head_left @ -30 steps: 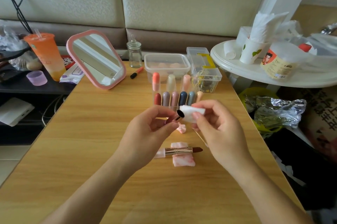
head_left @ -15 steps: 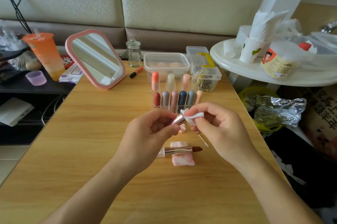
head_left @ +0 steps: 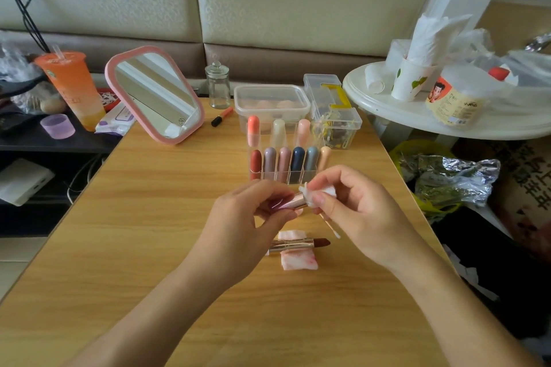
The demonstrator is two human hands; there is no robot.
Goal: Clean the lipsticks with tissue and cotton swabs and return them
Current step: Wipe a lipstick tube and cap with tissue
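The held lipstick [head_left: 293, 203] shows only mid-barrel: tissue [head_left: 310, 202] wraps its 3 o'clock end, and fingers [head_left: 262, 189] of the left hand [head_left: 238, 232] cover its 9 o'clock end. The swab [head_left: 334, 231] is hidden behind the right hand [head_left: 357, 217] toward 11 o'clock. The cloudy box [head_left: 271, 107] at 12 o'clock holds pale lumps, perhaps sponges. The desk [head_left: 149, 217] is cut off at 6 o'clock.

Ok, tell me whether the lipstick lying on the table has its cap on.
No, the lipstick lying across the stained tissue shows its bare dark red tip, with no cap over it.
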